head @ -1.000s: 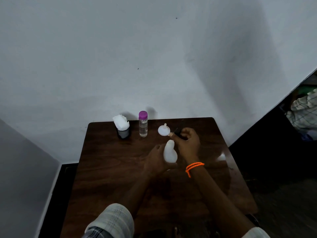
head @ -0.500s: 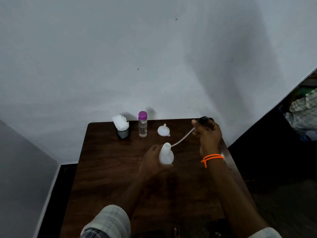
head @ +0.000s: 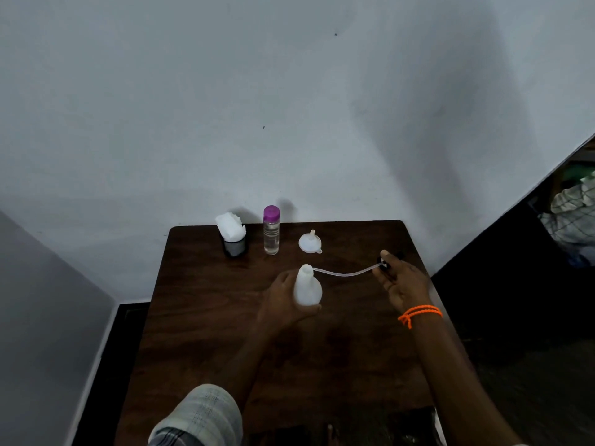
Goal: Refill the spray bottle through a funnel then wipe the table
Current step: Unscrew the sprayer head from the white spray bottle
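Note:
My left hand point(head: 283, 300) grips the white spray bottle point(head: 307, 286), which stands upright and uncapped near the middle of the dark wooden table point(head: 199, 317). Off to the right, my right hand point(head: 401, 281) holds the black spray head point(head: 384, 262) low over the table. Its thin clear dip tube point(head: 344, 272) stretches back to the bottle's mouth. A white funnel point(head: 309, 242) lies upside down behind the bottle. A clear bottle with a purple cap point(head: 271, 230) stands at the back, holding clear liquid.
A black cup stuffed with white tissues point(head: 233, 236) stands at the back left of the table, close to the grey wall. The table's right edge drops to a dark floor. Checked cloth point(head: 573, 214) lies far right.
My right hand pulled the spray head out of the bottle and carried it right, then lowered it toward the table. The dip tube came almost fully out. My left hand kept hold of the bottle.

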A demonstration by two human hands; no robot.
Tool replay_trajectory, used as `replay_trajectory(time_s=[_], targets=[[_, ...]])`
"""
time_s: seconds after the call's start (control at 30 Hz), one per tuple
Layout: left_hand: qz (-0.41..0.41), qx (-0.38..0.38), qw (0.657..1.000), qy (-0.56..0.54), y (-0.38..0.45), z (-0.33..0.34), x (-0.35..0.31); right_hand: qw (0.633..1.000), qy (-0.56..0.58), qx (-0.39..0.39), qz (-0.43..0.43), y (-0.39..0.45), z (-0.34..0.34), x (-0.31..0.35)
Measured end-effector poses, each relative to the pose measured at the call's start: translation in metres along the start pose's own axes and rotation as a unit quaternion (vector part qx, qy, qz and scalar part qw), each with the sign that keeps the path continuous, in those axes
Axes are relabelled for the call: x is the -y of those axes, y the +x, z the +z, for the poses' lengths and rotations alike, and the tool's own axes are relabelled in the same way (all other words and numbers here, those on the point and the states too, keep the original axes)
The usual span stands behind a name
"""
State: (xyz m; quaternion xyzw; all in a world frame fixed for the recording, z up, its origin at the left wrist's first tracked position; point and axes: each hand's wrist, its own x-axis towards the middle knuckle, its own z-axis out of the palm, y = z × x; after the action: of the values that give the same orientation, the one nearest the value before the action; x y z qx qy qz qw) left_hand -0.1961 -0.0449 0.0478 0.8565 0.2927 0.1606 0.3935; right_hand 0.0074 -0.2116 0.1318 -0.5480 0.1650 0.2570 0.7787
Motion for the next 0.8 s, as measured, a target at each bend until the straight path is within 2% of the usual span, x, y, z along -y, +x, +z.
replay_trajectory(time_s=[0.13, 0.27, 0.8], targets=[[0.002, 0.000, 1.000, -0.001, -0.003, -0.001, 0.001, 0.999, -0.016, 0.022, 0.043, -0.005, -0.008, -0.004], [0.011, 0.000, 1.000, -0.002, -0.005, -0.003, 0.002, 0.998, 0.001, 0.013, 0.056, -0.007, -0.013, -0.009], [0.005, 0.023, 1.000, -0.005, -0.013, 0.003, 0.008, 0.997, 0.031, 0.028, 0.061, -0.021, -0.026, -0.005]])
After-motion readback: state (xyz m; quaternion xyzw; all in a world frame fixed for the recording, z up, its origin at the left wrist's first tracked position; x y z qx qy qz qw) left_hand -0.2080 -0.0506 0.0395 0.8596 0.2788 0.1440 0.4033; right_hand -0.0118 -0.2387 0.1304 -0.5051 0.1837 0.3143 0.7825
